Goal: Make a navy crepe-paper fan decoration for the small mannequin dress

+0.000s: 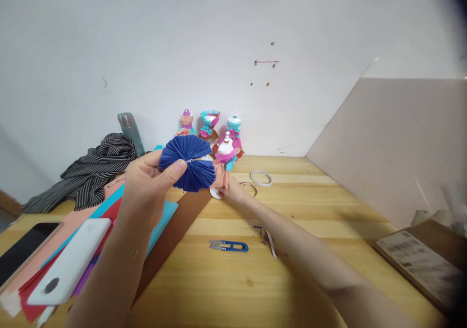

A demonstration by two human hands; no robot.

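My left hand (151, 174) is closed on a dark blue pleated paper fan (189, 165), thumb on its gathered centre. The fan is spread nearly into a full circle, with a gap on its right side. Farther off, my right hand (230, 191) reaches to the foot of a small paper figure (225, 155) with a white top, pink and turquoise bands and a peach skirt. A white round piece (216, 193) lies by its fingers. Those fingers are mostly hidden, so their grip does not show. More crepe-paper figures (234, 123) stand behind against the wall.
Blue-handled thread snips (229, 246) lie mid-table near paper scraps (270, 243). Tape rolls (260, 177) lie beyond. At left are coloured paper sheets (160, 228), a white power bank (71, 262), a phone (27, 250), striped cloth (98, 165) and a flask (131, 133). A cardboard box (419, 260) is at right.
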